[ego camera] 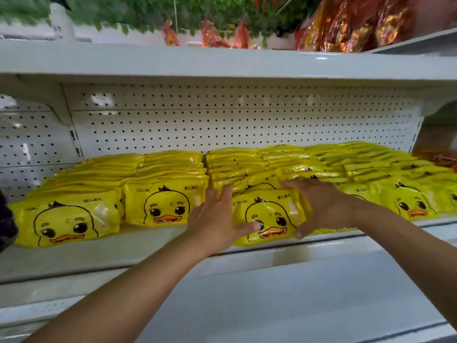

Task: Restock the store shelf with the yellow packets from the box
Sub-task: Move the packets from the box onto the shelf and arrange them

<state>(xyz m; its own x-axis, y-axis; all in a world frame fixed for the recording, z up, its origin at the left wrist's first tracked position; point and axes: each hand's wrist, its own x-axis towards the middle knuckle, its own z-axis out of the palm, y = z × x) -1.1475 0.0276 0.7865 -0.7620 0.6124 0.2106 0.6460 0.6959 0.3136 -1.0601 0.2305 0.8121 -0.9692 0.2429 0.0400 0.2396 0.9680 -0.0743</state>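
Yellow packets with a duck face stand in several rows on the white shelf (123,251). The front packet (269,216) of the third row sits between my hands. My left hand (217,219) presses straight fingers against the row's left side, its thumb lying across the packet's face. My right hand (319,204) wraps over the packet's top right corner, thumb curled under its lower right edge. Other rows stand at the left (66,224), beside it (165,204) and at the right (408,201). The box is out of view.
A white pegboard back panel (222,125) closes the shelf behind the packets. The shelf above (222,63) carries red and gold wrapped goods (351,26) and green foliage. A dark object (6,219) shows at the left edge. A white lower ledge (296,293) runs below.
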